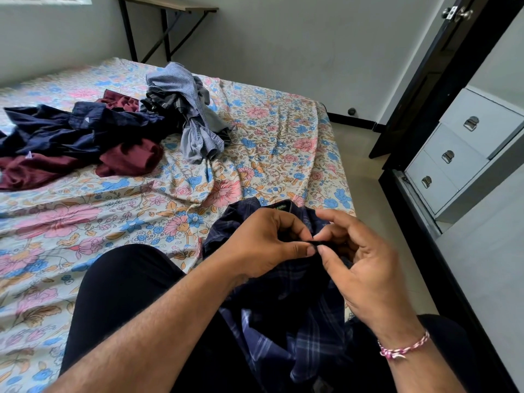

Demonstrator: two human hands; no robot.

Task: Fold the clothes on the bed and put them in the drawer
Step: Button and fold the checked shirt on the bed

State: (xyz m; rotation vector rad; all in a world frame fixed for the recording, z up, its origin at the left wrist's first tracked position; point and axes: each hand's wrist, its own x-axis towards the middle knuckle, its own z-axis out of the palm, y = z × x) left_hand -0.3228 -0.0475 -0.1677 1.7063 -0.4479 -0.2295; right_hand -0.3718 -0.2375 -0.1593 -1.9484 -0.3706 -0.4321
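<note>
A: Navy plaid cotton, that shirt [286, 321], lying over the lap and spilling onto the near corner of the bed [119, 205]. The left hand [263, 248] has thumb and forefinger pinched on a small dark bit of it, the other fingers curled in. The right hand [365, 268] meets it fingertip to fingertip, pinching the same bit, its remaining fingers loosely bent.

B: A button, do you reckon?

A: Too small to tell; button or placket edge. Just beyond the hands the collar label [280, 207] shows, so the neck points away from the person.

B: How would you do it well?

A: I'd close or line up the front first, then lay the shirt flat on the bed ahead of the hands before folding. Bunched in the lap it'll crease.

B: Is there room?

A: Yes, floral sheet lies open ahead and to the left of the hands. Farther off to the left are the unfolded clothes: a navy and maroon heap [71, 143] and a grey pile [190, 114], well apart from the shirt.

B: And the edge?

A: The bed's side runs just right of the right hand, so cloth could slide to the floor. The drawers [450, 165] stand beyond that strip of floor, to the right, all closed.
</note>
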